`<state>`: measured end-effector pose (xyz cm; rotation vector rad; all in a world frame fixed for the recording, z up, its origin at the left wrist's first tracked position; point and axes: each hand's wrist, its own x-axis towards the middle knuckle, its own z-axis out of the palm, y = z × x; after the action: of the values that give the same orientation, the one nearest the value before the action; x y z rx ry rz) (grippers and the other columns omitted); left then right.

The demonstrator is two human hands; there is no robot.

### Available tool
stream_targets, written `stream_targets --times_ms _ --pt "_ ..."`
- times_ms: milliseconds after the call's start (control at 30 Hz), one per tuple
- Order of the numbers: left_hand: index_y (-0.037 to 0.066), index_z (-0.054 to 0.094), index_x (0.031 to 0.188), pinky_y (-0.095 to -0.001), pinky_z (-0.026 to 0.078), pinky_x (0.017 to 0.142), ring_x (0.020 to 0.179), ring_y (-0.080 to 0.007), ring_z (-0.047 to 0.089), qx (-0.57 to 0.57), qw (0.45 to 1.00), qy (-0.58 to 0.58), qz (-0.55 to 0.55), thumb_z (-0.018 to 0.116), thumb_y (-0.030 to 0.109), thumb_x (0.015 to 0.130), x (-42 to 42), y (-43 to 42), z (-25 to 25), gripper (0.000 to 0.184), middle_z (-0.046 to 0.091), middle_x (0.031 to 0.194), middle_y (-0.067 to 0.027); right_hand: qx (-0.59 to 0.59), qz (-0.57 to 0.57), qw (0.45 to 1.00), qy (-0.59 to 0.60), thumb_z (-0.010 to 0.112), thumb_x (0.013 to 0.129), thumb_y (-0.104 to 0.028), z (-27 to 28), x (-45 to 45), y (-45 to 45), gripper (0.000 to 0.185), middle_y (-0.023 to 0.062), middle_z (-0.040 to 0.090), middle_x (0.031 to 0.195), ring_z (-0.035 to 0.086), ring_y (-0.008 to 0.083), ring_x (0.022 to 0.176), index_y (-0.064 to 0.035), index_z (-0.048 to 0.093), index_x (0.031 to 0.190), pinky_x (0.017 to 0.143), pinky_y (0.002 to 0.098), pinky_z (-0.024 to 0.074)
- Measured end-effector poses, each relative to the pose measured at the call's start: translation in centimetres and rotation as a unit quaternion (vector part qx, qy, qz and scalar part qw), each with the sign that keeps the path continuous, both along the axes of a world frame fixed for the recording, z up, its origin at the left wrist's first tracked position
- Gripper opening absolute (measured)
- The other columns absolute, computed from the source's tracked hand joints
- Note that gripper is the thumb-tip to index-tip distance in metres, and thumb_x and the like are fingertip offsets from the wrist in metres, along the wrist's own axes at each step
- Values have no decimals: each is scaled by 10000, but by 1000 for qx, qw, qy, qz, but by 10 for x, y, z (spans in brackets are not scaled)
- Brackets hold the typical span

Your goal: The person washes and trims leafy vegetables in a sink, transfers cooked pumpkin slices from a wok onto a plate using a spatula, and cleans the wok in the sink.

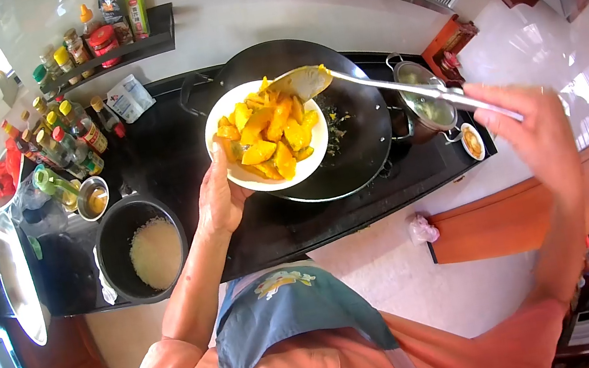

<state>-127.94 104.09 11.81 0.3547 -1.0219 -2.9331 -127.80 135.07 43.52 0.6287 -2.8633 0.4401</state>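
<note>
My left hand (218, 203) grips the lower left side of a white bowl (254, 182), thumb at the rim. Orange-yellow chunks that look like pumpkin (266, 132) fill it. Beneath and behind the bowl is a wide black wok (360, 110), with small chopped bits (335, 130) stuck to its inner surface. Fingers wrapped round the handle end, my right hand (527, 120) holds a long metal spatula (395, 86). The spatula's blade lies over the bowl's upper right edge, touching or just above the chunks; a little orange-yellow food clings to it.
A black pot (107, 254) holding white grains stands left on the counter, near a small metal bowl (92, 199). Sauce bottles (73, 139) crowd the back left below a spice shelf (164, 34). A glass-lidded pot (426, 95) and small dish (472, 142) sit right.
</note>
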Motion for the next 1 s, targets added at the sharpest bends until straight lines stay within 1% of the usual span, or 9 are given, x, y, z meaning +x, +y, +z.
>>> stream_targets --times_ms 100,300,533,733,867,900,933,967,1000 --pt "37 434 1425 -427 590 928 1158 -266 655 6 1000 11 -5 519 488 1018 0 -2 -2 613 601 1347 -139 69 -23 995 69 723 857 -63 -8 18 -3 280 111 641 687 578 168 597 -31 735 1135 556 304 431" --pt "67 422 1443 -436 586 937 1173 -266 647 -2 1000 -15 12 471 488 1035 12 0 3 588 585 1371 -133 -3 12 991 133 738 839 -24 -31 26 20 312 124 597 677 534 188 565 -49 733 1151 532 333 407" --pt "74 413 1456 -432 574 955 1199 -251 631 1 999 -32 25 487 478 1033 22 -4 -11 589 572 1392 -110 -28 41 995 88 729 868 -42 -62 20 36 259 129 626 717 537 170 581 16 719 1121 542 316 417" --pt "70 410 1459 -411 572 958 1192 -240 635 -6 998 -45 39 503 472 1029 41 -1 -17 595 577 1386 -107 -207 -67 963 -159 626 981 -110 -97 -10 68 277 -49 537 718 442 25 646 38 665 1213 551 219 349" --pt "66 402 1463 -405 568 965 1199 -239 630 -4 996 -73 54 514 472 1025 60 0 -25 607 570 1392 -105 -236 -61 957 -157 600 1000 -134 -142 -41 81 283 -78 504 742 420 19 658 25 659 1226 571 199 339" --pt "66 399 1464 -404 566 968 1204 -240 627 -3 995 -84 56 516 473 1024 62 1 -27 611 567 1396 -104 -188 -60 974 -111 628 984 -165 -168 -51 90 284 -49 548 722 447 42 653 -26 677 1227 580 218 378" --pt "65 395 1466 -405 565 969 1208 -240 624 -3 995 -84 58 516 473 1024 65 3 -31 614 564 1399 -103 -116 -89 986 -77 653 961 -208 -194 -56 91 293 38 634 704 535 117 605 -104 692 1232 586 279 439" --pt "64 392 1468 -406 564 971 1213 -241 620 -3 995 -82 59 515 474 1025 68 4 -37 616 560 1402 -102 -53 -58 997 -11 665 940 -243 -211 -56 82 273 147 687 761 650 255 615 -156 712 1194 610 377 501" --pt "63 388 1470 -407 562 972 1218 -241 617 -4 995 -80 60 514 474 1025 72 4 -43 618 557 1406 -101 57 -17 996 72 659 935 -251 -226 -64 82 238 170 698 791 674 369 679 -152 725 1142 636 465 528"
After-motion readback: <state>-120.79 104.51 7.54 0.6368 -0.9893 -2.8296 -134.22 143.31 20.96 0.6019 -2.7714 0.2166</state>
